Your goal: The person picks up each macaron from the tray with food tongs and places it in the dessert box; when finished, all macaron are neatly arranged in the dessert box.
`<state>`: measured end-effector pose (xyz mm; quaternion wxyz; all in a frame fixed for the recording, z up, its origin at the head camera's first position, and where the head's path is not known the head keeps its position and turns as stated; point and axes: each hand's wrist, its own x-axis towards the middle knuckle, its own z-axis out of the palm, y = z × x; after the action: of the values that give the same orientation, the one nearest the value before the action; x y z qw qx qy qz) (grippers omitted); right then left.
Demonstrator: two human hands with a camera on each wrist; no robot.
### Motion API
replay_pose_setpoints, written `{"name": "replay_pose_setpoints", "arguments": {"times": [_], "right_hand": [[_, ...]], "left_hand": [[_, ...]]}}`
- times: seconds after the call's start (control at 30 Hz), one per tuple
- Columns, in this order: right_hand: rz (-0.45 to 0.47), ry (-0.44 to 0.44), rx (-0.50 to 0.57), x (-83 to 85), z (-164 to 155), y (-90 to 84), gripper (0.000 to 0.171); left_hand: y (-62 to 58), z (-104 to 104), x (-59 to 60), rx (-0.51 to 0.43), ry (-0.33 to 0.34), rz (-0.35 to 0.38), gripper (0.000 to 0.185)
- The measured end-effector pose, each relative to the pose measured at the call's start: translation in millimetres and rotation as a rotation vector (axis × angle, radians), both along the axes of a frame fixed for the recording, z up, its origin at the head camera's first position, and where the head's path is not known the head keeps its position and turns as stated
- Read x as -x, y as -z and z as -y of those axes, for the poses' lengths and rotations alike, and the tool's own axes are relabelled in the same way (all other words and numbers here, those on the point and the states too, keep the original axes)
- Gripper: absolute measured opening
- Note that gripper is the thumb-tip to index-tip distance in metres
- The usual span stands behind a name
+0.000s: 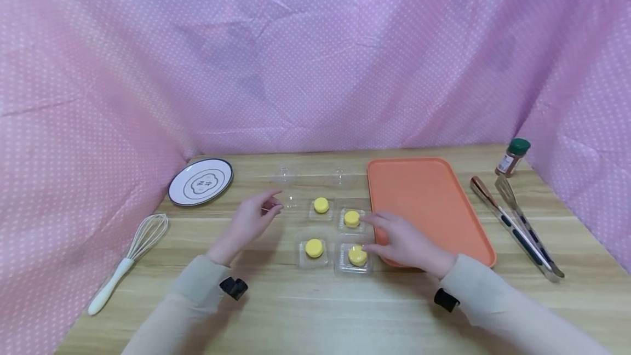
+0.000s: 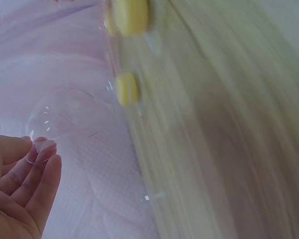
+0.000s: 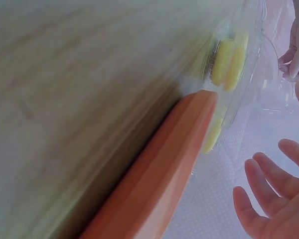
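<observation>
The clear lid (image 1: 291,200) sits left of centre in the head view, beside four yellow cakes (image 1: 321,205) in clear cups. It looks flimsy and slippery; a careless pinch could crush it or flick it into the nearest cake. The left hand (image 1: 253,217) pinches its edge between thumb and fingertips, wrist raised. The right hand (image 1: 401,240), fingers straight and spread, rests at the near-left corner of the orange tray (image 1: 429,201).
</observation>
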<state>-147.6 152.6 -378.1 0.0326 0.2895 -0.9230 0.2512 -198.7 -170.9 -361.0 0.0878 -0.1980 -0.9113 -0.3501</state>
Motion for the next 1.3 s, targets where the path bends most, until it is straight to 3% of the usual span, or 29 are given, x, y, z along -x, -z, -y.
{"name": "replay_pose_setpoints", "arguments": {"times": [0.17,0.43,0.77,1.0,1.3], "right_hand": [[-0.011,0.022,0.05,4.0,0.1,-1.2,0.06],[-0.137,0.021,0.126,12.7,3.5,0.6,0.063],[-0.164,0.063,0.196,18.1,12.6,-2.3,0.079],[-0.258,0.054,0.231,21.9,17.6,-0.5,0.087],[-0.287,0.079,0.225,22.9,18.8,-1.9,0.086]], "left_hand": [[-1.6,-17.2,0.6,-0.078,0.036,0.03,0.04],[-2.3,-41.4,-0.3,-0.192,0.092,0.089,0.044],[-0.3,-65.5,-6.3,-0.405,0.159,0.282,0.052],[0.3,-76.5,-7.7,-0.497,0.216,0.328,0.052],[2.1,-87.1,-8.1,-0.569,0.283,0.375,0.052]]}}
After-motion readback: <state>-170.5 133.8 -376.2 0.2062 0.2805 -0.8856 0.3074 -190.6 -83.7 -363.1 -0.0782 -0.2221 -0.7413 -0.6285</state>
